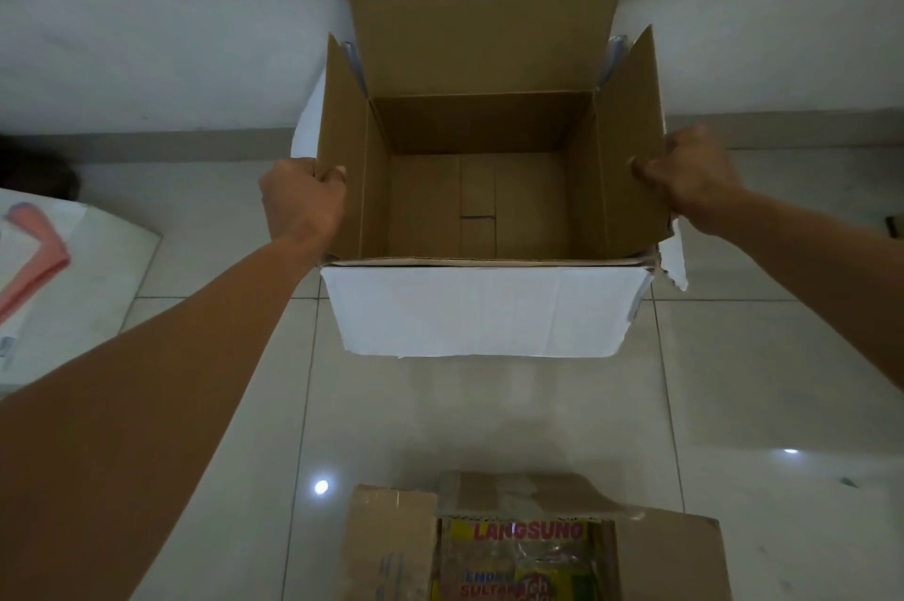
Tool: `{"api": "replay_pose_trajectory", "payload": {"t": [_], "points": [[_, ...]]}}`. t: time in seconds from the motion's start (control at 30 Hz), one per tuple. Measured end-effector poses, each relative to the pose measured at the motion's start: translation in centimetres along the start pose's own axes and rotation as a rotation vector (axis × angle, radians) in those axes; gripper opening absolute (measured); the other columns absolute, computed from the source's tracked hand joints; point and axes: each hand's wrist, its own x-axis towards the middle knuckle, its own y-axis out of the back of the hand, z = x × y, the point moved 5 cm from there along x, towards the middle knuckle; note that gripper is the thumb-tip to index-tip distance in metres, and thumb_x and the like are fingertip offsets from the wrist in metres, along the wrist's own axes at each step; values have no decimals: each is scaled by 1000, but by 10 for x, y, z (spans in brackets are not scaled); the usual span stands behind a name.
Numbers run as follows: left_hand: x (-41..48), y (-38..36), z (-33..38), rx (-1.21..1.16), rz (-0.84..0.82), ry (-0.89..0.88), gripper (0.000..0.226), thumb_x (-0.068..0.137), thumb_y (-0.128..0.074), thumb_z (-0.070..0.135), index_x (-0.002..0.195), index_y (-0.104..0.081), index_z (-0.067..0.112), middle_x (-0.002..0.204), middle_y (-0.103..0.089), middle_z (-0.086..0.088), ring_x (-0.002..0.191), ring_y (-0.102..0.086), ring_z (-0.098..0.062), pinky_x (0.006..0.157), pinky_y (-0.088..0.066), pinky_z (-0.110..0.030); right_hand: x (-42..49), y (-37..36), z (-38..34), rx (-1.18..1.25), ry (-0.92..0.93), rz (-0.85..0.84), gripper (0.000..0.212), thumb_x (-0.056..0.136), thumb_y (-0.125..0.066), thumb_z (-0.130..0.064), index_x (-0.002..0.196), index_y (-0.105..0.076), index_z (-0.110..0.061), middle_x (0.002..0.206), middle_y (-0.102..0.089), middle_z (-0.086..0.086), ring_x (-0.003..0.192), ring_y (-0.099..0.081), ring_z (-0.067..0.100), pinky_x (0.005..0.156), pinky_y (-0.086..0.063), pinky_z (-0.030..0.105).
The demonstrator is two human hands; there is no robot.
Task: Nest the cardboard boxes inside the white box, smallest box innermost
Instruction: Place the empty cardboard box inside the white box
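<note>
The white box (482,309) stands open on the tiled floor against the wall, brown inside and with nothing in it. Its far, left and right flaps stand up; the near flap hangs down, white side out. My left hand (301,202) pinches the left flap near its front corner. My right hand (694,172) grips the right flap's outer edge. A smaller brown cardboard box (391,546) lies close to me at the bottom edge, its flaps spread, with a yellow printed packet (523,561) showing inside.
A white wall (195,38) runs right behind the white box. At the left edge lies a white sheet with a pink shape (44,268) on it. Glossy floor tiles (489,414) stretch between the two boxes.
</note>
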Motion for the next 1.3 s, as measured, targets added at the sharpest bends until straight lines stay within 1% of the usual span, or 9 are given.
{"api": "replay_pose_trajectory", "payload": {"t": [0.07,0.2,0.3,0.43,0.67,0.8,1.0,1.17,1.3], "points": [[1,-6,-5,12,6,-5,20,86,-63,24,78,-67,6,71,-61,-5,57,-57,-14,54,-42,-19,3,-9,6,-11,-7,-7,19,88,-60,-26,95,-57,-8,90,-60,13,62,-60,25,48,-45,24],[5,-16,-16,61,8,-33,24,86,-63,22,80,-65,-1,75,-61,-10,64,-58,-21,58,-44,-23,10,-22,13,-126,12,60,31,86,-62,-29,99,-61,-1,92,-62,15,85,-63,33,70,-52,37],[4,-22,-19,89,18,-65,24,87,-62,21,74,-60,1,73,-59,-10,64,-56,-21,60,-42,-23,11,-26,6,-328,97,97,35,87,-60,-35,97,-64,-1,92,-66,18,80,-63,33,68,-47,34],[-1,-25,-16,103,42,-85,27,89,-61,23,85,-64,-4,82,-65,-15,71,-60,-24,67,-45,-25,6,-28,2,-473,178,149,34,90,-57,-36,91,-66,-3,85,-68,19,77,-63,34,67,-46,33],[-7,-22,-15,140,26,-134,25,92,-58,22,97,-62,-2,96,-67,-20,82,-63,-27,69,-44,-25,4,-24,2,-453,136,129,34,92,-54,-34,100,-65,-2,93,-67,20,86,-63,36,67,-40,32],[-11,-22,-14,87,-27,-228,42,90,-61,18,128,-47,5,119,-61,-16,102,-59,-22,81,-42,-22,-1,-23,-2,-426,111,135,35,85,-58,-16,118,-54,-4,103,-64,20,93,-61,37,69,-39,34],[-21,-14,-16,96,-78,-334,53,91,-58,16,139,-37,10,137,-49,-14,123,-48,-30,102,-42,-43,-23,-23,-11,-398,155,133,53,81,-57,-6,131,-38,-9,105,-62,20,90,-59,38,67,-40,36],[-41,5,-12,84,-7,-390,47,92,-55,15,136,-40,9,141,-43,-14,131,-38,-27,103,-27,-25,-56,-22,-12,-454,201,181,53,81,-57,-4,130,-40,-10,118,-57,19,94,-58,37,69,-39,35],[-67,27,-25,68,61,-388,44,89,-58,16,130,-43,7,130,-48,-16,121,-45,-27,97,-32,-23,-90,-17,-6,-415,199,160,53,81,-62,-8,130,-41,-12,127,-51,16,103,-57,36,77,-47,40]]}}
